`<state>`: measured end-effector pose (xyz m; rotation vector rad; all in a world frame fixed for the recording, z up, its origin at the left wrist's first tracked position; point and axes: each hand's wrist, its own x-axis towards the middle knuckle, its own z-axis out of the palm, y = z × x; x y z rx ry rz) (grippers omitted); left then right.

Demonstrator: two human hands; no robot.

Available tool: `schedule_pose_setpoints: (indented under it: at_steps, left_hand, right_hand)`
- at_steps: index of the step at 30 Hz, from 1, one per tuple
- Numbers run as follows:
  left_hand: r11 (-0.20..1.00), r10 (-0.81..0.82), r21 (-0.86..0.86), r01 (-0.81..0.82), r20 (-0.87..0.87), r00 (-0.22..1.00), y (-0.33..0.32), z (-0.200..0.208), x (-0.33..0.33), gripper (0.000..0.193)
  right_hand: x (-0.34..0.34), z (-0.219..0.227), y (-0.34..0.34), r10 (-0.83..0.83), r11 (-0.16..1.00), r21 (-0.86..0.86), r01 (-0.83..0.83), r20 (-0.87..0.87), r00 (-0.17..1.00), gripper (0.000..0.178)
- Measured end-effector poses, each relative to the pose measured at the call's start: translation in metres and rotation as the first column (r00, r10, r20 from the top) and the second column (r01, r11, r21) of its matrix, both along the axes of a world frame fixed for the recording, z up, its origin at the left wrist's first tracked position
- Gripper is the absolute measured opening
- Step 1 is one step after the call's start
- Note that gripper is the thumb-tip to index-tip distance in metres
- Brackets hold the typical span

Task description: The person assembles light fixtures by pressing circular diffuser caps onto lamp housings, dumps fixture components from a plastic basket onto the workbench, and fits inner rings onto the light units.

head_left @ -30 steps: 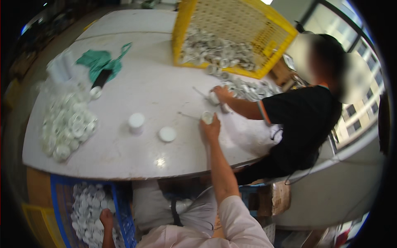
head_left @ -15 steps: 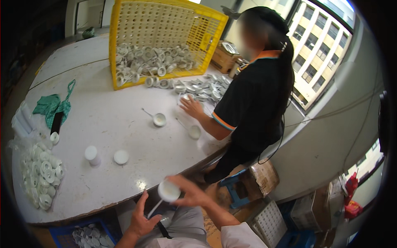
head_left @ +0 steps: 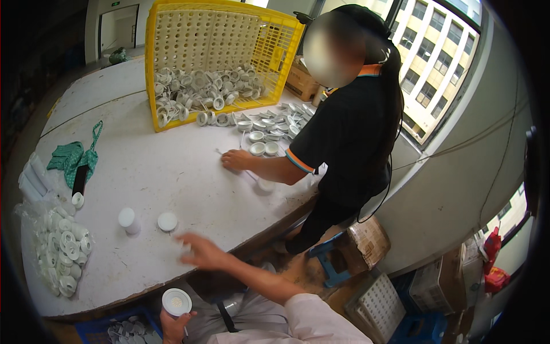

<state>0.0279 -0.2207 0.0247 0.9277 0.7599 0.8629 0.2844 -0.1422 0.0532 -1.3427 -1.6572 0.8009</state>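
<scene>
Low at the front, my left hand [head_left: 172, 325] grips a round white lamp housing [head_left: 176, 302], its face turned up with a pale dotted patch at the centre. My right hand [head_left: 201, 252] reaches over the table's front edge, slightly blurred, with fingers apart and nothing in them. Just beyond its fingertips lies a white disc [head_left: 167, 222], which it does not visibly touch. To the left of that disc stands a white cylinder, apparently a stack of discs [head_left: 129, 220].
A co-worker [head_left: 349, 126] stands at the right, one hand on the white table [head_left: 189, 172] near more housings [head_left: 272, 126]. A yellow crate [head_left: 152, 86] of white parts lies behind. At left are a bag of white rings [head_left: 66, 246] and a green cloth [head_left: 74, 160]. Below is a blue crate [head_left: 86, 331].
My left hand has drawn the lamp housing down toward me. My right hand has left it and swung left over the table. The co-worker's hand has moved left and nearer me.
</scene>
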Motion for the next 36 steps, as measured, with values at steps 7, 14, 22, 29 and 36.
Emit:
schedule_pose_setpoints:
  at_steps: [7, 14, 22, 29, 36]
  left_hand:
    - [0.992, -0.116, -0.049, 0.114, -0.04, 0.992, -0.007, -0.006, 0.003, 0.048]
    - [0.997, -0.042, -0.062, 0.037, -0.083, 0.996, -0.015, -0.014, 0.009, 0.05]
    - [0.984, -0.147, -0.116, 0.138, -0.076, 0.986, -0.011, -0.023, 0.005, 0.052]
    - [0.994, -0.05, -0.102, 0.043, -0.068, 0.996, -0.016, -0.021, 0.014, 0.051]
    - [0.993, -0.059, -0.108, 0.051, -0.074, 0.996, -0.014, -0.026, 0.013, 0.05]
  right_hand:
    - [0.009, -0.033, 0.092, -0.492, 0.837, -0.088, 0.541, 0.315, 0.812, 0.055]
    - [-0.004, -0.011, 0.098, -0.391, 0.852, -0.252, 0.459, 0.279, 0.877, 0.034]
    - [0.003, -0.015, 0.099, -0.465, 0.863, -0.276, 0.423, -0.103, 0.879, 0.028]
    - [0.011, -0.021, 0.1, -0.425, 0.877, -0.404, 0.262, -0.395, 0.815, 0.022]
    - [0.004, -0.023, 0.101, -0.481, 0.864, -0.33, 0.379, -0.321, 0.816, 0.023]
